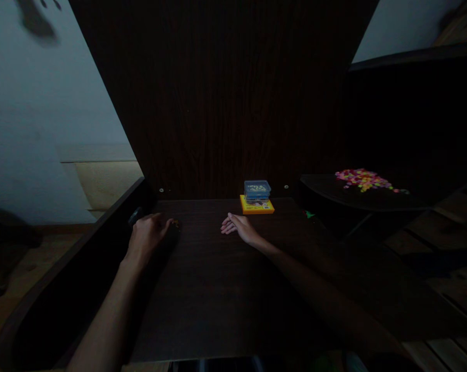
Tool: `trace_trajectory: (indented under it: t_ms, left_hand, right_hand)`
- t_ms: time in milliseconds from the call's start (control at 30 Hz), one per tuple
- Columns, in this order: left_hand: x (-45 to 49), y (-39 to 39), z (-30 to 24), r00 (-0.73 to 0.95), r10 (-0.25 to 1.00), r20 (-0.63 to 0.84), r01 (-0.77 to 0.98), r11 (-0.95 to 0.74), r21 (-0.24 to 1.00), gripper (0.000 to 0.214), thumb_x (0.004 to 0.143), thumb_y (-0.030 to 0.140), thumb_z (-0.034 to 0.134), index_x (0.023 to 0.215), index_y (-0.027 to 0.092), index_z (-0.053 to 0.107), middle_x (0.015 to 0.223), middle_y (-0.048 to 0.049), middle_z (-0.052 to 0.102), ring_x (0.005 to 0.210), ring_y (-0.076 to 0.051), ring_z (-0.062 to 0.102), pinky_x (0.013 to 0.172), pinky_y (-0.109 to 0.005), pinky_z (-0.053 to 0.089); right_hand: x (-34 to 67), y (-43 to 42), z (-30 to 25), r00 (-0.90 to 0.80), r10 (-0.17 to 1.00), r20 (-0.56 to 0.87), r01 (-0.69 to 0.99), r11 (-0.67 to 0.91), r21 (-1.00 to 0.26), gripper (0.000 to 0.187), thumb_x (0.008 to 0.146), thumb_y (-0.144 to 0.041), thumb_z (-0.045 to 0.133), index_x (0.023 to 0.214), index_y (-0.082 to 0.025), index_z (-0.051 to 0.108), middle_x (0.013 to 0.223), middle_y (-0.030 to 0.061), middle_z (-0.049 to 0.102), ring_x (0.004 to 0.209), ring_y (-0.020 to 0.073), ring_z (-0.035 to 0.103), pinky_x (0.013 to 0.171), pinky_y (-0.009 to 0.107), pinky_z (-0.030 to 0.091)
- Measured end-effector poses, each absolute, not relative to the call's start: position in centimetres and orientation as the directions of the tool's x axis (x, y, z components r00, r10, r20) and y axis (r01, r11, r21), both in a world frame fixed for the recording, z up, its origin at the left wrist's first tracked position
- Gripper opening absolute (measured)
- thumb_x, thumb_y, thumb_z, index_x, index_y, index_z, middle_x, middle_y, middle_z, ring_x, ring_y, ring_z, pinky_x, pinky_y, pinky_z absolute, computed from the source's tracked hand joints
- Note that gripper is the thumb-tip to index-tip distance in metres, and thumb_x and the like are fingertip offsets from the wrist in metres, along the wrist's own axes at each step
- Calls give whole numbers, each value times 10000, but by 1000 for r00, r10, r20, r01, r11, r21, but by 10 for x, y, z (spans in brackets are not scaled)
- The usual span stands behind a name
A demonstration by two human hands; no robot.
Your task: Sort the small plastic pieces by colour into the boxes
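The left hand (147, 235) is curled with its back upward, its grip impossible to tell, small bits (175, 223) just beside its thumb, while the right hand (241, 227) extends loosely open, fingers pointing leftward, a yellow box (257, 208) just beyond it.

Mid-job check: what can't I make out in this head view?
All in the head view:
Left hand: its back hides whether it holds anything.
Dark object beside it: too shadowed to identify.
Small bits near it: too small to name.
Yellow box: top partly covered by the stacked containers.
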State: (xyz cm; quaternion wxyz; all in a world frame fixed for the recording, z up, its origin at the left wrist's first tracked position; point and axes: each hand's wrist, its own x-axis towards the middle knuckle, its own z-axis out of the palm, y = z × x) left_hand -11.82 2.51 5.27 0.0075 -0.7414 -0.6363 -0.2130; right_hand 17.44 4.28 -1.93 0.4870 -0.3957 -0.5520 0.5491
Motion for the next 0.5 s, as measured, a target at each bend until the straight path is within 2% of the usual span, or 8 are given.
trace_trajectory:
  t_ms: [100,133,200,267,333,433,500]
  left_hand:
    - [-112,34,34,354,890,286,889,-415,192,538,834,442,556,1272,130,581,1225,-179,615,1126,-323,589,943,-438,488]
    - [-110,37,27,403,870,283,866,-462,188,572,831,428,571,1322,138,535,1309,-180,567,1204,-323,541,998,-451,455]
    - [-108,41,14,446,851,277,841,-505,197,604,885,414,498,1415,136,419,1440,-184,449,1331,-318,428,1067,-477,392]
    - [-107,43,4,429,862,270,845,-488,217,644,912,440,440,1457,112,340,1501,-192,360,1408,-335,307,1106,-504,337]
    - [-106,45,-1,399,883,249,857,-455,240,662,923,444,410,1470,85,305,1523,-203,314,1436,-348,223,1126,-514,299]
    - [-106,49,-4,361,909,208,864,-410,292,652,926,455,403,1457,83,332,1530,-207,292,1443,-352,182,1133,-516,277]
    - [-107,51,-4,350,917,190,858,-395,327,638,926,464,402,1445,94,361,1534,-200,285,1442,-345,182,1135,-514,272]
  right_hand:
    - [177,40,-12,-235,965,114,-30,110,-993,617,778,-754,469,741,-159,628,685,74,686,599,176,668,565,287,517]
    - [181,40,-7,-246,960,133,26,143,-989,607,805,-738,444,746,-163,629,692,72,685,604,175,663,564,285,509]
    - [193,39,10,-276,937,215,221,280,-934,558,867,-667,421,755,-169,645,714,67,685,627,176,652,578,286,489]
    - [209,39,30,-259,887,383,458,461,-760,493,930,-556,397,749,-178,658,722,64,687,670,184,641,681,318,481]
    - [228,42,50,-223,822,524,658,524,-542,440,952,-467,391,749,-186,661,770,76,686,761,215,633,764,349,462]
    - [252,49,67,-178,733,657,833,467,-295,362,950,-362,385,828,-167,664,872,125,684,873,253,606,835,389,449]
    - [265,54,70,-201,718,666,888,420,-185,301,926,-306,414,912,-148,670,931,143,685,928,264,594,852,394,452]
